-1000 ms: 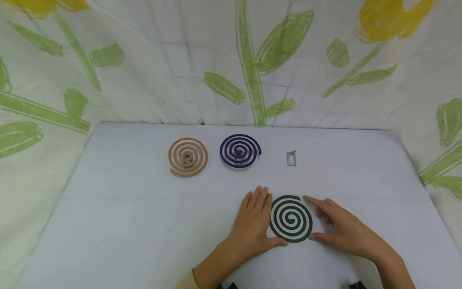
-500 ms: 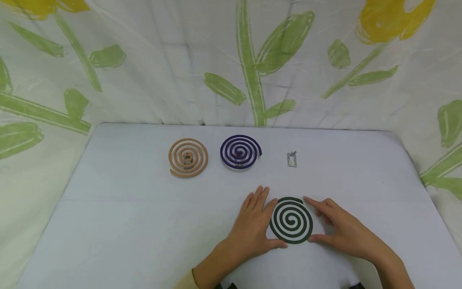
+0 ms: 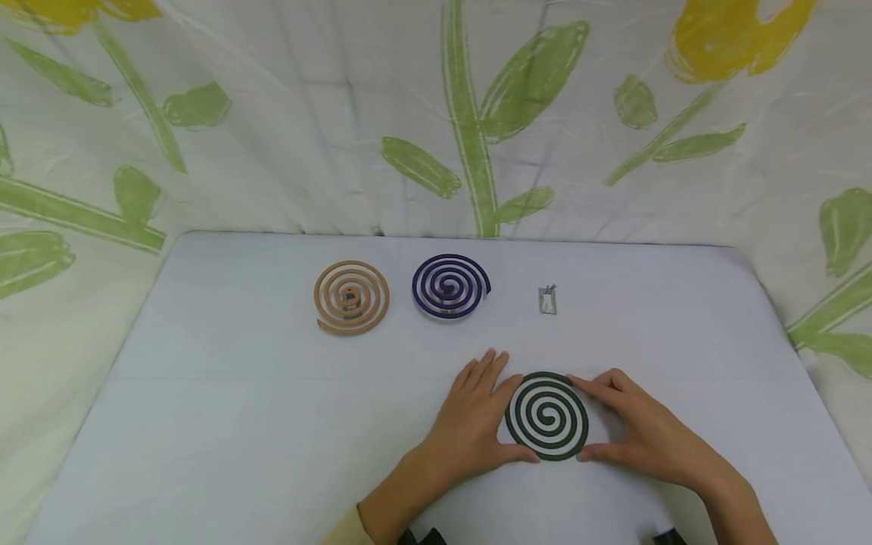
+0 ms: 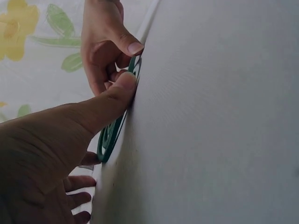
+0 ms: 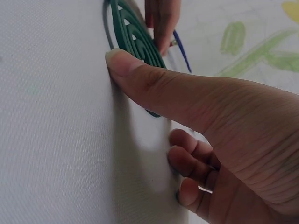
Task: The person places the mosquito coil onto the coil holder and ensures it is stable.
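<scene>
A dark green mosquito coil (image 3: 548, 415) is at the table's front, between the two hands. My left hand (image 3: 470, 424) holds its left side, thumb at the near rim and index finger at the far rim, the other fingers stretched out. On the right side my right hand (image 3: 643, 431) grips the coil with thumb and index fingertip at its rim, its other fingers curled. In the left wrist view the green coil (image 4: 108, 140) shows edge-on close over the table. The right wrist view has my right thumb (image 5: 135, 70) at the green coil's rim (image 5: 122, 35).
Farther back, an orange mosquito coil (image 3: 351, 325) and a purple mosquito coil (image 3: 450, 312) sit on small metal stands. Right of them lies a small metal stand (image 3: 548, 300) without a coil. A flower-printed curtain (image 3: 272, 151) rises behind the white table (image 3: 238, 439).
My left index finger has moved onto the coil's upper left rim, away from the other fingers. The right thumb and index finger have closed in to the rim. The coil stays nearly in place.
</scene>
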A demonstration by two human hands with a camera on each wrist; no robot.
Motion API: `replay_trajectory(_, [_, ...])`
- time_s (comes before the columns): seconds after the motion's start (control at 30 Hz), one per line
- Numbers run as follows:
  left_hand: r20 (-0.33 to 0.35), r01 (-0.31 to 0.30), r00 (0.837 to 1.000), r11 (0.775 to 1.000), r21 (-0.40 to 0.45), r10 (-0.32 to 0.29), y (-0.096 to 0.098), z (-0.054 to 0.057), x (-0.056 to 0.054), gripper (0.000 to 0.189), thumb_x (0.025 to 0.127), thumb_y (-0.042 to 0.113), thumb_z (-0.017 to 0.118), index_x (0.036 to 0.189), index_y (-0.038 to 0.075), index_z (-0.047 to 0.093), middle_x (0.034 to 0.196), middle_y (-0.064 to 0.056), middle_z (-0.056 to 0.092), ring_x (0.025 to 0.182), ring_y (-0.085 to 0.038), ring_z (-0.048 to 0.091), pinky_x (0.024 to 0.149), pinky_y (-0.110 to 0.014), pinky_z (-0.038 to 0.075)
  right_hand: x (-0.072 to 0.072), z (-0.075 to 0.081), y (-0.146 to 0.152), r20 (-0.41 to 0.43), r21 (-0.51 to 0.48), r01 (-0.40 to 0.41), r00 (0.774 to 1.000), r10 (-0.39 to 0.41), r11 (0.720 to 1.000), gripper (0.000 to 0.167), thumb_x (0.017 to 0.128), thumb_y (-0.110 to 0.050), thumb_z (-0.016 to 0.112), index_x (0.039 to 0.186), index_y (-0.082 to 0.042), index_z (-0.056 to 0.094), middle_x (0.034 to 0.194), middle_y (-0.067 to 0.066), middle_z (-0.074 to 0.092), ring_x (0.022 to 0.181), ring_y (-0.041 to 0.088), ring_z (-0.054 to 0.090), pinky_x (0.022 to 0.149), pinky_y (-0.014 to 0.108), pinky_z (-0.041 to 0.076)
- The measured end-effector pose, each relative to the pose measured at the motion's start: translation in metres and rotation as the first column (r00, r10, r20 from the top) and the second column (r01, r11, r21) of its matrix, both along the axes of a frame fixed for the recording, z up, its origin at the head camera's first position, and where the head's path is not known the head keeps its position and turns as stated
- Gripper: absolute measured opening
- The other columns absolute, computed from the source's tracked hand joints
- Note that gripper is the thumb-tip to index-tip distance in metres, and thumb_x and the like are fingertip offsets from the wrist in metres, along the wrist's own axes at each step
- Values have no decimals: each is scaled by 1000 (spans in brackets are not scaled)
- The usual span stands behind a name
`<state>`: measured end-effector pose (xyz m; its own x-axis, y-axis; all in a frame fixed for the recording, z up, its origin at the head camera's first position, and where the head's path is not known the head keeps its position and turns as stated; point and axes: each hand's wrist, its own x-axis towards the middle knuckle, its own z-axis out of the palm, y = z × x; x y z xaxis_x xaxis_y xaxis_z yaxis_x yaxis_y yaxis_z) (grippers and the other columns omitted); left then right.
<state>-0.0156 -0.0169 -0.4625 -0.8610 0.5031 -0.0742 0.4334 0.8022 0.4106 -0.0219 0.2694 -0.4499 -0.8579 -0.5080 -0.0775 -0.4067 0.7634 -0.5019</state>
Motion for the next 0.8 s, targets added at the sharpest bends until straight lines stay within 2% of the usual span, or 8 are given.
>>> replay_trajectory(0.2, [-33, 39, 999, 999, -22, -39, -2, 1, -1, 103, 77, 77, 79, 154, 12, 54, 165, -6, 47, 160, -27, 36, 130, -47, 33, 0, -2, -1, -34, 3, 4, 999, -4, 1000, 94, 65, -48, 99, 148, -25, 62, 119, -13, 56, 114, 2, 56, 96, 27, 56])
replay_trajectory(0.27, [-39, 46, 998, 999, -22, -46, -3, 0, -1, 103, 78, 77, 78, 154, 12, 54, 164, -6, 48, 159, -26, 37, 130, -46, 33, 0, -3, -2, -63, -2, 1, 998, -1, 1000, 94, 64, -45, 101, 148, -25, 62, 122, -12, 57, 115, 1, 54, 97, 23, 53])
replay_trajectory(0.33, [-45, 54, 997, 998, -17, -54, -6, 0, -2, 104, 78, 77, 78, 155, 12, 52, 164, -5, 49, 159, -24, 39, 130, -45, 33, -1, -4, -3, -92, -20, -6, 996, 4, 1000, 95, 63, -43, 102, 148, -24, 62, 129, -9, 57, 119, 3, 52, 102, 14, 46])
replay_trajectory(0.43, [-41, 72, 997, 997, -10, -73, -9, -1, -4, 104, 80, 74, 78, 157, 10, 50, 166, -5, 48, 158, -22, 40, 132, -42, 31, -2, -5, -5, -116, -62, -20, 993, 13, 998, 97, 63, -42, 102, 149, -24, 61, 145, -1, 55, 131, 14, 51, 112, 3, 28])
replay_trajectory(0.53, [-24, 94, 995, 996, -1, -94, -12, 0, -6, 104, 82, 72, 78, 158, 8, 48, 167, -6, 47, 159, -19, 39, 133, -39, 29, -3, -5, -6, -106, -87, -28, 994, 19, 996, 95, 65, -45, 100, 149, -24, 60, 158, 6, 50, 147, 18, 45, 116, -1, 13])
replay_trajectory(0.63, [-11, 106, 994, 994, 12, -106, -13, 1, -7, 104, 82, 71, 78, 158, 8, 47, 166, -6, 48, 159, -19, 39, 133, -38, 28, -3, -6, -7, -69, -95, -27, 997, 20, 995, 92, 69, -47, 98, 150, -24, 59, 164, 7, 47, 158, 9, 33, 117, -2, 9])
replay_trajectory(0.73, [-9, 106, 994, 994, 25, -106, -15, 1, -9, 104, 82, 71, 79, 158, 8, 47, 165, -5, 50, 158, -19, 40, 132, -37, 30, -2, -6, -8, -28, -105, -17, 1000, 14, 994, 91, 72, -47, 96, 151, -23, 58, 165, 6, 47, 160, -2, 25, 116, -3, 10])
replay_trajectory(0.8, [-11, 102, 995, 994, 38, -102, -17, 2, -9, 104, 82, 70, 80, 158, 8, 47, 163, -5, 51, 157, -20, 42, 132, -38, 31, -3, -7, -8, -13, -112, -14, 1000, 13, 994, 92, 73, -45, 96, 153, -22, 56, 165, 6, 47, 159, -5, 25, 116, -3, 12])
